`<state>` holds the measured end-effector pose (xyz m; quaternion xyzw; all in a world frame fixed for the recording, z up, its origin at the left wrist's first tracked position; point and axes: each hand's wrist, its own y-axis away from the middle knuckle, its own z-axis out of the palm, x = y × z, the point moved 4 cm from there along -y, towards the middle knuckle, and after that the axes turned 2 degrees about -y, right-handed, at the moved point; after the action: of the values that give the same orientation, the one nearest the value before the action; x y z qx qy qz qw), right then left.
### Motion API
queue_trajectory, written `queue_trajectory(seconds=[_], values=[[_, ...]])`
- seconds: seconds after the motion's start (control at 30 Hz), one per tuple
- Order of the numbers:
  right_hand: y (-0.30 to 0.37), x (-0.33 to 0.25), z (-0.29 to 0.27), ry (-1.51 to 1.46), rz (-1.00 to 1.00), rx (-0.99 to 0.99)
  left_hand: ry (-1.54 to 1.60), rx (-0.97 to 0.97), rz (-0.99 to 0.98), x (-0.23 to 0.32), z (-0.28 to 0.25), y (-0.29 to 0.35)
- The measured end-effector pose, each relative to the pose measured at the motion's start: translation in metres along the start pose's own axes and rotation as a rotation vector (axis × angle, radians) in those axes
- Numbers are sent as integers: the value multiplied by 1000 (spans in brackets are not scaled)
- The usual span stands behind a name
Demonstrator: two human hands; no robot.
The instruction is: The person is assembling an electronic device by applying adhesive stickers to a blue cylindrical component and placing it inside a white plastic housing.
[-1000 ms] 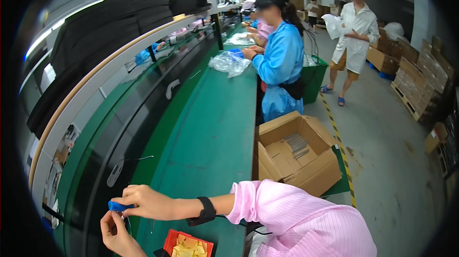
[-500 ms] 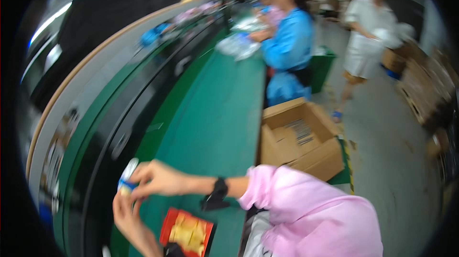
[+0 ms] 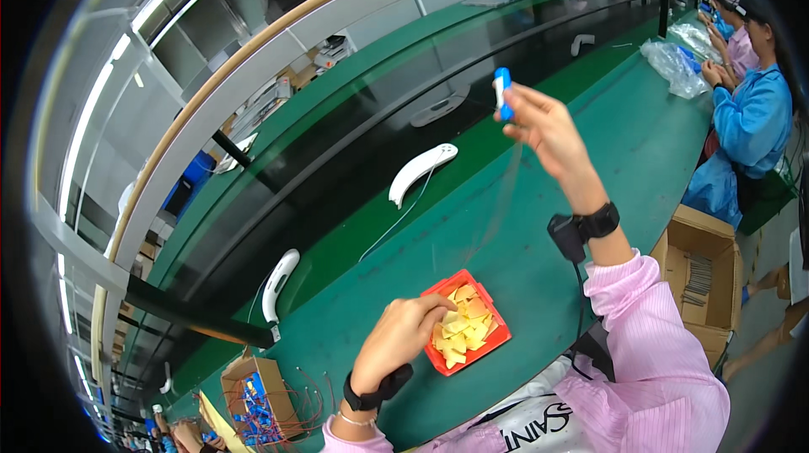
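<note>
My right hand is raised over the green work surface, its fingers pinched on a small blue battery with a white patch. Below and to its left, my left hand reaches into a red tray. The tray holds several flat yellow pieces. The left fingers are drawn together at the pieces; what sits between their tips is too small to make out.
White curved housings with thin cables, such as this one, lie on the dark conveyor's green edge. A cardboard box of blue wired batteries stands lower left. An open carton is at right. Co-workers and clear bags are farther along.
The view has swung left. My hands were together at the blue battery; now the right holds it up alone and the left has moved to the red tray.
</note>
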<state>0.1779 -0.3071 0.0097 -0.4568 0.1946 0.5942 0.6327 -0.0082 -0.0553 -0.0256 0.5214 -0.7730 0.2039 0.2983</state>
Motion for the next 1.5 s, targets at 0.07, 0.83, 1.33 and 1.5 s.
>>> queue_trajectory(seconds=[0.07,0.83,1.33,1.5], values=[[-11,-10,-18,-2,-83,126,-42,-150,91,7,-8,-22],[-7,12,11,232,-49,120,511,314,108,-55,-23,-248],[22,74,127,277,-118,4,798,670,244,-16,-33,-120],[34,50,150,928,-533,-98,737,720,278,-24,-35,-117]])
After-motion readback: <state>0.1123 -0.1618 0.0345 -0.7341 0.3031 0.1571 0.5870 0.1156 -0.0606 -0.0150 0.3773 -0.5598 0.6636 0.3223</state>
